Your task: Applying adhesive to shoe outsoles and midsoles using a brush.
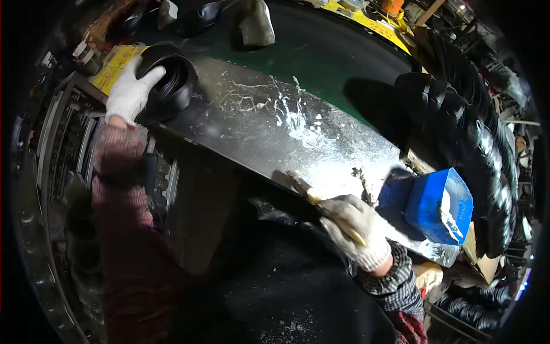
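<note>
My left hand [133, 90], in a white knitted glove, reaches to the far left with fingers and thumb spread apart. It lies against the side of a black hollow round piece [182, 94] on the metal sheet's left end, the thumb stretched toward its opening. My right hand [354, 229], gloved too, is closed around the pale handle of a brush [309, 194]. The brush points up and left, its dark tip by the sheet's near edge. White paste is smeared over the metal sheet [229, 135]. Right of my right hand stands a blue container [427, 203] with white paste on its inner wall.
Shiny black curved pieces [458, 114] are stacked along the right side. A dark green surface [321, 69] stretches behind the sheet, with a pale upright piece [256, 26] on it. Yellow printed sheets [114, 66] lie at the far left. A metal rack [63, 126] stands left.
</note>
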Demonstrator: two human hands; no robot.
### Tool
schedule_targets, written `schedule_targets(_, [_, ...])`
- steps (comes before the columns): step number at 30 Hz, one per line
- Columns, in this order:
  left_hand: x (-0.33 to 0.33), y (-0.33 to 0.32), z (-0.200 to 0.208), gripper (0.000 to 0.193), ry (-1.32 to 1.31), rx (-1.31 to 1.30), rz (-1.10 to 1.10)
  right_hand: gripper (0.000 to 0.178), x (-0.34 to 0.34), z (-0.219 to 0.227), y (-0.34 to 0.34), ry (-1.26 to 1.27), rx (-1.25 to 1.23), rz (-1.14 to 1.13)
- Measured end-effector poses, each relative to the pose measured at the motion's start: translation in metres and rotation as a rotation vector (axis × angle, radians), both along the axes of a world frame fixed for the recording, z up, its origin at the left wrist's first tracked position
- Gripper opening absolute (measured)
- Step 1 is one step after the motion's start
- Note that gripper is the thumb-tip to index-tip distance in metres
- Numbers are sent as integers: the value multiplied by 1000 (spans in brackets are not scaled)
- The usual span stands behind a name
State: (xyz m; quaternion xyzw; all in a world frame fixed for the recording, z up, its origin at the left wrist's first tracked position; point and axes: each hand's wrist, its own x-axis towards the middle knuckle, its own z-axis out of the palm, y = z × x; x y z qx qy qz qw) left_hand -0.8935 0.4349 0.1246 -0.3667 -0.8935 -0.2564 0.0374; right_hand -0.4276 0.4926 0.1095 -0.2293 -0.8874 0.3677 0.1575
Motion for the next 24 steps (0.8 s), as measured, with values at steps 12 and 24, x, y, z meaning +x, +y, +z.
schedule_targets(12, [41, -34, 45, 47, 174, 292, 122, 28, 49, -11, -11, -19, 172, -133])
schedule_targets(24, [239, -49, -39, 39, -1340, 634, -396, 27, 235, 69, 54, 266, 143, -1096])
